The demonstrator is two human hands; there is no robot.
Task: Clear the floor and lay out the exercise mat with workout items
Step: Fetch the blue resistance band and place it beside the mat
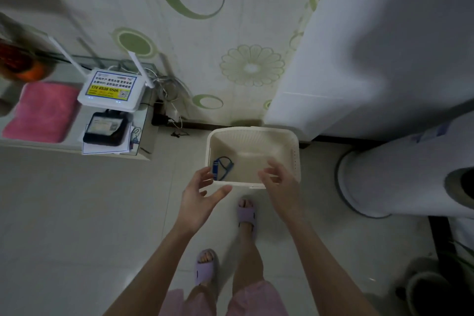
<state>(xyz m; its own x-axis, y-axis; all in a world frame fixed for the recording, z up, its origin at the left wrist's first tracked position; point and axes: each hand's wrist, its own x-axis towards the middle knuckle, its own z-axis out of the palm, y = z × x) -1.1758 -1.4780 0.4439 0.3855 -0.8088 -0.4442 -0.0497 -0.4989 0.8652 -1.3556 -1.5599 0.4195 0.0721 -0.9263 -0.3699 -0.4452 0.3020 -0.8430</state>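
I saw left grip [202,197] and right grip [279,187] spread, empty, at the white basket's [254,131] near rim; router [98,100] label read "178 6538 5505".

Blue item [223,164] in basket [254,130] — partly behind left hand [198,197] — too unclear to name.

Open basket [295,151] mouth, shelf [77,134] left, white appliance [372,59] right, bare floor [77,213] between

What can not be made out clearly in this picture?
Head view only.
1. Blue item in the white basket: small and dim, close beside the left hand; its kind is unclear.
2. Red-orange object, left edge: blurred and cut off.
3. Basket's near rim: partly covered by the right hand.
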